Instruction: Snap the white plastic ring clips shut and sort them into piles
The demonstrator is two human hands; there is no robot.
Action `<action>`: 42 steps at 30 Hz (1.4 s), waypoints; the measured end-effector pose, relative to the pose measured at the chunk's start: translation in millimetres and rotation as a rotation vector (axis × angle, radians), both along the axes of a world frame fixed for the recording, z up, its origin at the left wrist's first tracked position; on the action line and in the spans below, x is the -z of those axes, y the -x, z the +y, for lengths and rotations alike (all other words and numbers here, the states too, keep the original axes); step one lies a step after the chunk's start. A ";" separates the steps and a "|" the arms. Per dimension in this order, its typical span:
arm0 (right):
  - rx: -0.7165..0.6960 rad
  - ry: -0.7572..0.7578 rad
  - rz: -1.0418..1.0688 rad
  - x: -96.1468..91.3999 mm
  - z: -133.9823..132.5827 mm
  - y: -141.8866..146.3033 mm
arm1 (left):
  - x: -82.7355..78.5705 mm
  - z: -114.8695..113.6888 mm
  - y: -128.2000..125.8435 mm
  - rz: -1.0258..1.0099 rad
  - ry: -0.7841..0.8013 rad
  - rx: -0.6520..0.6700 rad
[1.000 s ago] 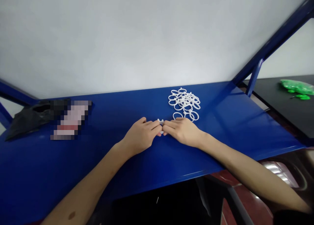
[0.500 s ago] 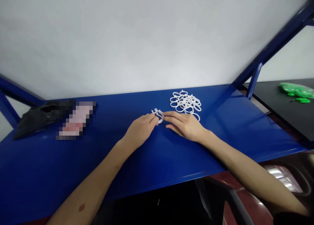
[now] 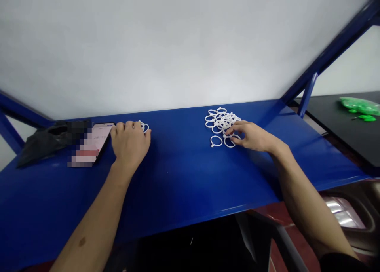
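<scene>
My left hand (image 3: 129,143) is over the left part of the blue table, beside the phone. Its fingers curl down around a few thin white rings (image 3: 144,126), which show between the index finger and thumb; the rest is hidden under the hand. On the right, my right hand (image 3: 252,135) reaches into the near side of a pile of white rings (image 3: 218,122). Its thumb and index finger are apart and touch rings there. A single white ring (image 3: 216,141) with a small knob lies just in front of the pile.
A phone (image 3: 102,139), partly blurred out, lies on the blue table (image 3: 184,177) by a black plastic bag (image 3: 44,145). Blue frame bars (image 3: 308,94) rise at the side. On a black table (image 3: 341,129) at right lies a green bag (image 3: 360,105). A white wall stands behind.
My hands have parted. The left moved left toward the phone with the white rings; the right moved right to the pile. One ring now lies apart in front of the pile.
</scene>
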State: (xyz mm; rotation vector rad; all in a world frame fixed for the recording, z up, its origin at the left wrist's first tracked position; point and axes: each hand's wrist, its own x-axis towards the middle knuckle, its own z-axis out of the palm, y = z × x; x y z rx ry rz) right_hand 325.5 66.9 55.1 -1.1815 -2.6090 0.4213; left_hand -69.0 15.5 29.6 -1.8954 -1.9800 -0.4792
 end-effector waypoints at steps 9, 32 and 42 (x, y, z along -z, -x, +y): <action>0.116 0.145 -0.038 -6.7 -10.9 7.3 | 16.0 -5.7 -53.5 -0.198 0.238 0.587; 0.098 0.169 -0.219 -6.9 -22.3 23.2 | 17.1 -9.0 -56.7 -0.229 0.344 0.600; -0.098 -0.036 0.054 2.1 -32.1 40.6 | 20.0 -8.9 -59.2 -0.152 0.242 0.626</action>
